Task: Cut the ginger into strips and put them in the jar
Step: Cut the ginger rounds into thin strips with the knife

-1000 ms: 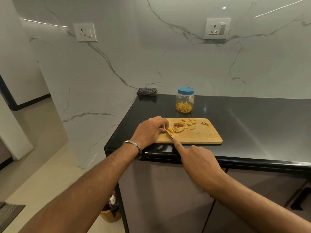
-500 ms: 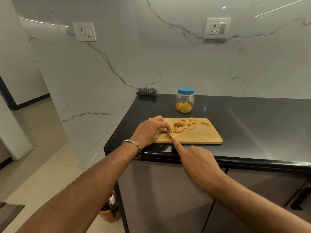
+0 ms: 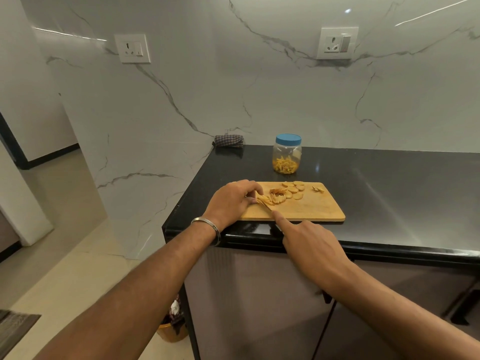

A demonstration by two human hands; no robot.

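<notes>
Hands (image 3: 233, 201) barely shifted, one knife (image 3: 265, 207), one jar (image 3: 287, 154), one board (image 3: 311, 206)

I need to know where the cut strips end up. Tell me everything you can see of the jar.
The jar is a small, clear, plastic-looking container with a round blue lid closed on top. It stands upright on the black countertop, just behind the wooden cutting board and apart from it. A heap of yellow ginger strips fills its lower part. Neither hand touches it.

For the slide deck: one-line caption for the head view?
Left hand steadies ginger slices on cutting board; right hand holds knife; lidded jar behind.
</notes>
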